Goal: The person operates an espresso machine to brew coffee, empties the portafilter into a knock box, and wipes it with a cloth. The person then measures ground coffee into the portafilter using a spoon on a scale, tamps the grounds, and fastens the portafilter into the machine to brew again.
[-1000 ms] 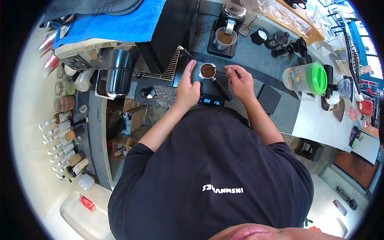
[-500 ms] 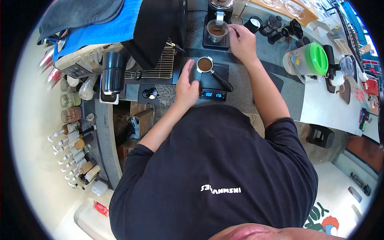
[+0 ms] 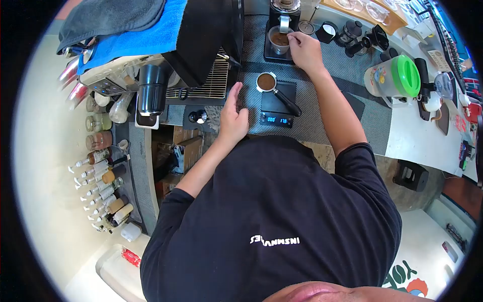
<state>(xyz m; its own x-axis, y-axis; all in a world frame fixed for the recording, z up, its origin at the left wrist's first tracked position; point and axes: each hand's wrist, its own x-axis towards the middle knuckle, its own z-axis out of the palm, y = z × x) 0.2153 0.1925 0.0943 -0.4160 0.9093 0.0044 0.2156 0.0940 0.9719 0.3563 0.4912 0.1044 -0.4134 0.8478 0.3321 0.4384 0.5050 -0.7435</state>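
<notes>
My left hand (image 3: 234, 118) rests edge-down left of the black scale (image 3: 278, 103), fingers stretched out and thumb apart, holding nothing. A portafilter (image 3: 266, 81) full of brown ground coffee sits on the scale, its black handle (image 3: 287, 102) slanting toward me. The scale display (image 3: 276, 120) glows blue. My right hand (image 3: 306, 52) is closed in a pinch at the right rim of a clear plastic cup (image 3: 279, 46) of ground coffee. What it pinches is too small to make out. The cup stands on the base of a black grinder (image 3: 285, 12).
An espresso machine (image 3: 204, 55) with a blue towel (image 3: 146, 38) stands at left. Behind my right hand are a small black cup (image 3: 327, 31) and a French press (image 3: 348, 33). A green-lidded container (image 3: 392, 76) is at right, a tamper (image 3: 197, 117) left of my left hand.
My right hand has gone from beside the portafilter forward to the cup at the grinder and stays there. My left hand keeps its flat pose near the scale. The whole view has shifted a little.
</notes>
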